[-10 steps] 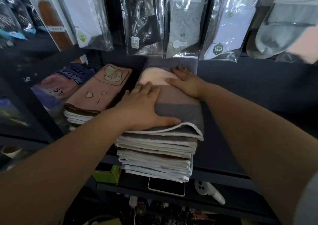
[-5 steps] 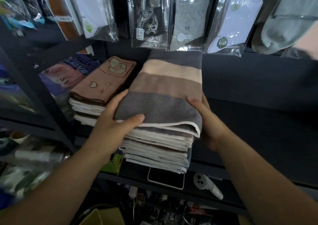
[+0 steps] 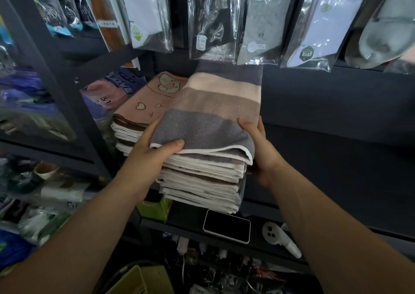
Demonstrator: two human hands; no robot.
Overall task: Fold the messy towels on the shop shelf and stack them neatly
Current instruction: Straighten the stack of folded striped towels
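2 hands round towel stack, lengthwise front-to-back

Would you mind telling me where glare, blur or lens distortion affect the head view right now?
Head view: glare streaks the hanging plastic packets; goods at the left edge are smeared with blur; the wide-angle lens tilts the shelf upright; the towel stack, gripped between left hand and right hand, is sharp and evenly lit.
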